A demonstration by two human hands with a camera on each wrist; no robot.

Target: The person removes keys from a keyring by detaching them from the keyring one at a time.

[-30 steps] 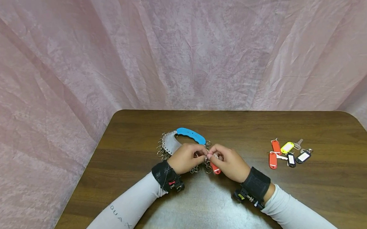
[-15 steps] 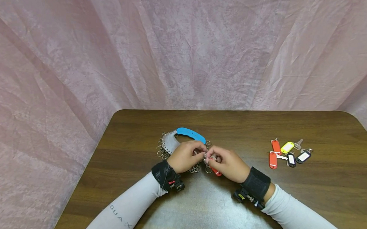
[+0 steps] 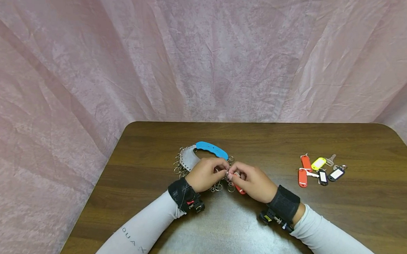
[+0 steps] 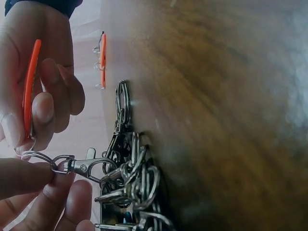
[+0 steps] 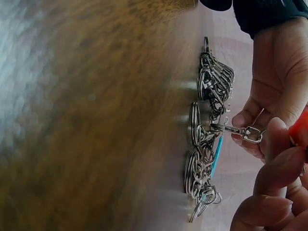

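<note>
A large curved key ring holder with a blue handle [image 3: 212, 149] and a grey plate [image 3: 189, 158] lies on the table, many swivel clasps and split rings along its edge. My left hand [image 3: 203, 175] pinches the split ring [image 4: 41, 155] of one swivel clasp [image 4: 83, 167]. That clasp stands up from the others and is still hooked to the holder. My right hand [image 3: 255, 181] pinches an orange key tag [image 4: 31, 89] by its wire-ring end, right against the split ring. Whether the two rings are linked is hidden by fingertips.
To the right on the wooden table [image 3: 360, 211] lie two more orange key tags [image 3: 302, 178], a yellow tag [image 3: 318, 163] and two black tags [image 3: 336, 174], with keys [image 3: 331, 159] among them. A pink curtain [image 3: 227, 57] hangs behind the table's far edge.
My right fingers have shifted slightly left against the split ring, and the orange tag has turned a little beneath them. My left hand has barely moved; the loose tags have not.
</note>
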